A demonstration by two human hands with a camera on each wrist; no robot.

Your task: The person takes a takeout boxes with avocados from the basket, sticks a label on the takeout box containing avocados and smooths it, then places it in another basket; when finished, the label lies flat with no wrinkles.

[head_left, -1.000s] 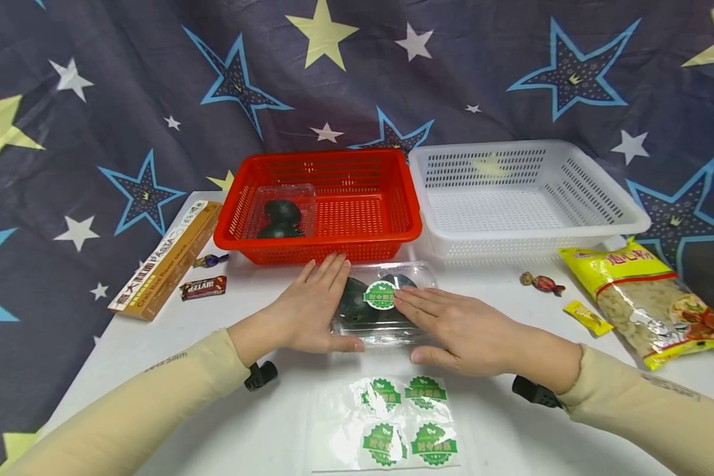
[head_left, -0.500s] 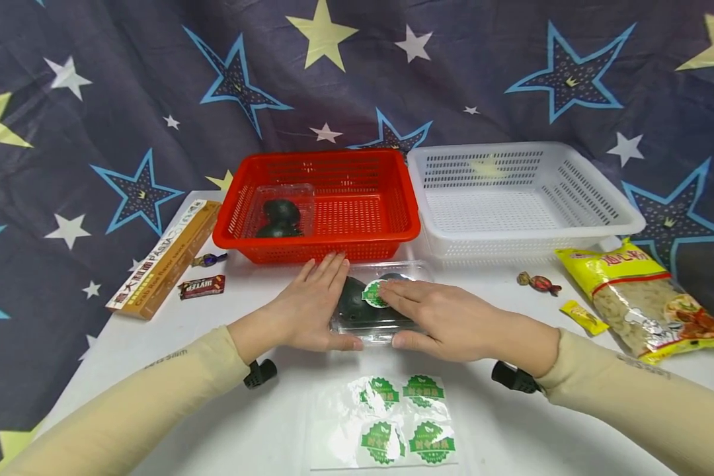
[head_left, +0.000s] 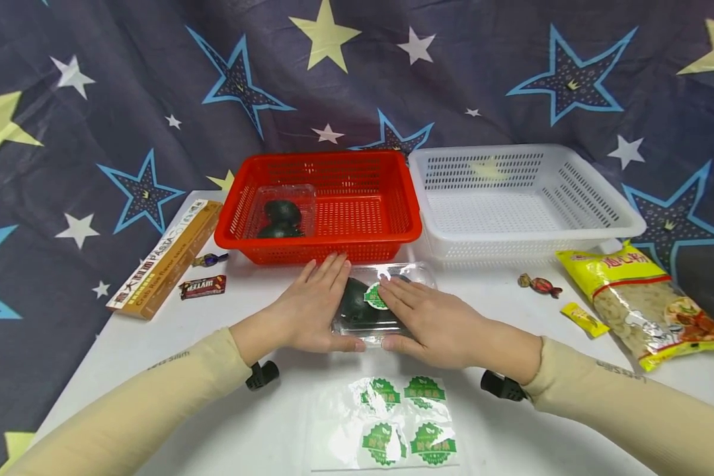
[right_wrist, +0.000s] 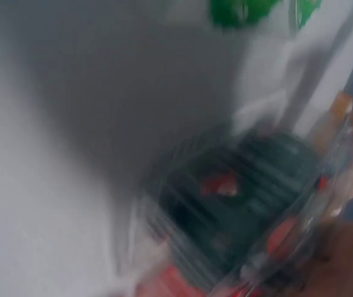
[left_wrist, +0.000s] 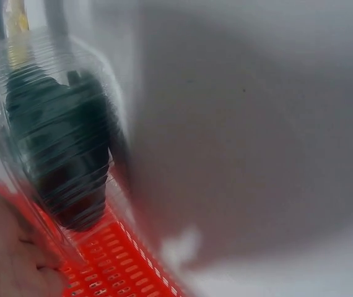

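Observation:
A clear plastic clamshell box [head_left: 419,272] with dark green avocado-like fruit [head_left: 357,303] inside lies in front of the red basket. On its lid is a round green-and-white sticker [head_left: 375,297], partly covered by fingertips. My left hand [head_left: 312,307] rests straight-fingered along the box's left end. My right hand [head_left: 437,320] lies flat over the right part of the lid, its fingertips on the sticker. In the left wrist view the fruit [left_wrist: 62,148] shows through the ribbed box wall. The right wrist view is blurred, with the dark fruit [right_wrist: 238,192] in the box.
Nearest me lies a sheet of green stickers [head_left: 345,423]. A red basket [head_left: 318,244] holds another fruit box [head_left: 282,218]; beside it stands a white basket [head_left: 529,235]. A pasta box [head_left: 166,261] and candies [head_left: 203,286] are left; a yellow food bag [head_left: 648,304] and candies [head_left: 584,320] are right.
My right hand has slid left across the lid, and its fingertips now cover part of the sticker. The left hand has stayed in place.

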